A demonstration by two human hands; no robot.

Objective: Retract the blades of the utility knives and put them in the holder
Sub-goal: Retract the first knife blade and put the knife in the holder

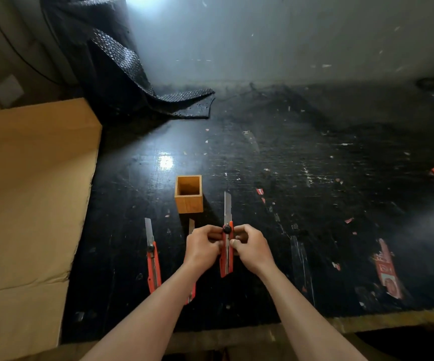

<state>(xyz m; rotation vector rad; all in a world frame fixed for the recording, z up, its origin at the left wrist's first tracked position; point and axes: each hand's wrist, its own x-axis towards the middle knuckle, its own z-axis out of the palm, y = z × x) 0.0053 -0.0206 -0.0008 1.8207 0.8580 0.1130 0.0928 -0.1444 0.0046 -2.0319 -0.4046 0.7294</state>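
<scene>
Scuffed black bench; wooden holder (188,194) stands empty. Just right of it, my left hand (202,247) and right hand (252,246) pinch the raised knife (226,246), blade pointed away for safety, lock wheel facing me. Two knives (153,264) wait left.

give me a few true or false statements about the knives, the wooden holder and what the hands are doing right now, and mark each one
1. Both hands hold one utility knife. True: the left hand and right hand grip the held knife from either side.
2. The held knife's blade is fully retracted. False: its blade sticks out well past the red body.
3. The wooden holder already has a knife in it. False: what shows of its inside is empty.
4. Another knife lies on the table left of the hands, blade out. True.
5. The holder lies tipped on its side. False: it stands upright, opening upward.
</scene>
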